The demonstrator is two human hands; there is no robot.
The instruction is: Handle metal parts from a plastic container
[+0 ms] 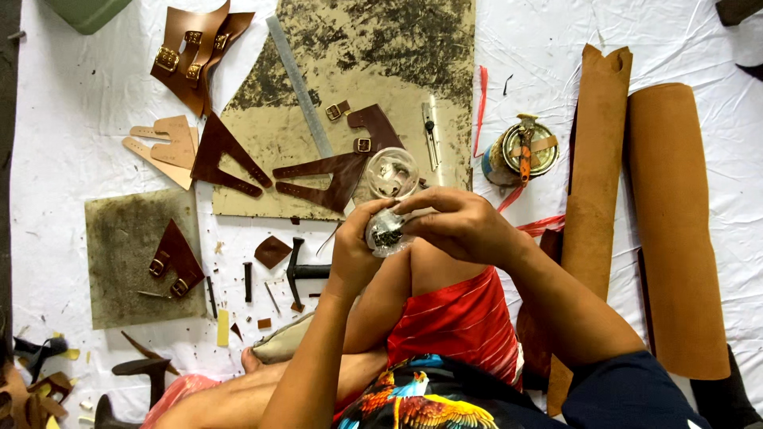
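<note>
Both hands meet over the raised knee, just below the big board (373,71). Left hand (355,254): fingers curled round a small clear bag (387,233) of dark metal bits, gripping it from below, likely to steady it. Right hand (461,226): fingers narrowed, pinching at the bag's top edge, thumb hidden, so whether it picks something out cannot be told.

Items, placed relative to the board:
- Board: flat, stiff, tan, blotched black with wear; a work surface.
- Clear jar (392,172): on its lower edge, open mouth up, just above the bag; small fittings inside, kept within reach.
- Ruler (300,87): long, grey metal, lying diagonally across it.
- Dark straps (334,171): smooth brown leather, pointed, with brass buckles, on its lower part.
- Knife (430,135): slim, at its right edge.
- Tin (520,151): round, right of it, a tool with an orange grip laid across the top.
- Leather rolls (668,222): two, tan, matt, well to the right, lying lengthwise.
- Small board (119,270): below left, mottled grey-green, bearing one buckled piece (176,258).
- Hammer (298,270): black, below it, near the left wrist.
- Pale patterns (167,147): stiff card-like cut-outs, left of it.
- Buckled tan pieces (195,52): glossy, at upper left.
</note>
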